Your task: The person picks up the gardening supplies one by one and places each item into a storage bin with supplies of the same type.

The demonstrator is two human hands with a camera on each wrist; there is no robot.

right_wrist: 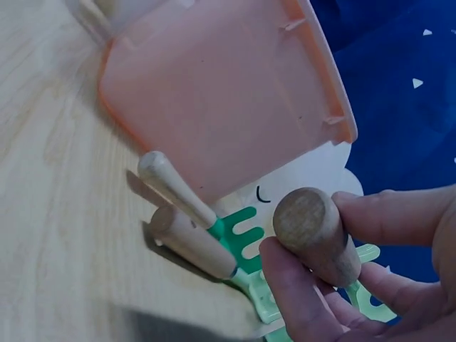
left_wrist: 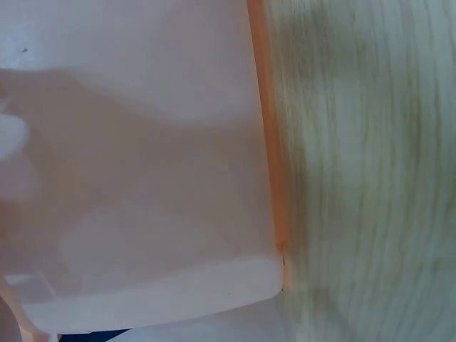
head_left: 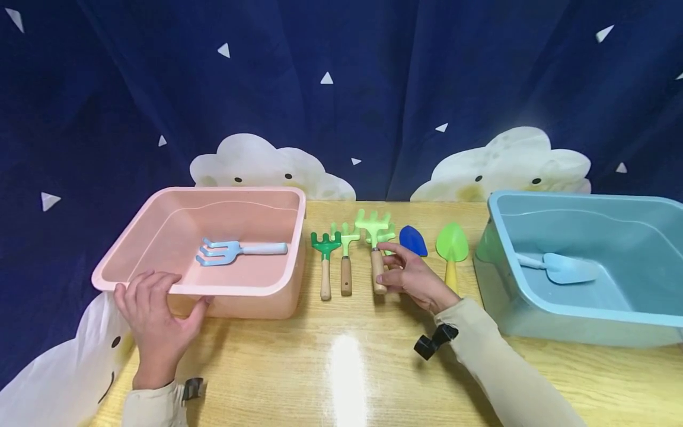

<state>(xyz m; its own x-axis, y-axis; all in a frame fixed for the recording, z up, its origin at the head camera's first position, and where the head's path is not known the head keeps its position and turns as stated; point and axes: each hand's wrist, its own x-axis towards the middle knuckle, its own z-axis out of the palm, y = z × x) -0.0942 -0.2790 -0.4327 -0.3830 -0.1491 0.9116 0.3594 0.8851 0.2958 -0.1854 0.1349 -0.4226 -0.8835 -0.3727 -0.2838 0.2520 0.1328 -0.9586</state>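
Observation:
My right hand (head_left: 413, 276) pinches the wooden handle of a light green hand rake (head_left: 373, 222), tines pointing away from me. In the right wrist view, the round butt of that handle (right_wrist: 303, 217) shows between thumb and fingers, above the table. Behind it lies another light green rake (head_left: 391, 232), mostly hidden. To its left lie a light green rake (head_left: 346, 267) and a dark green rake (head_left: 325, 261), both wooden-handled. My left hand (head_left: 160, 314) grips the front rim of the pink basin (head_left: 256, 290), which holds a light blue rake (head_left: 229, 252).
Right of the held rake lie a blue shovel head (head_left: 413, 240), its handle hidden, and a green trowel (head_left: 452, 243) with a yellow handle. A blue basin (head_left: 533, 305) stands at the right with a light blue trowel (head_left: 568, 268) inside. A dark blue curtain (head_left: 373, 101) hangs behind the table.

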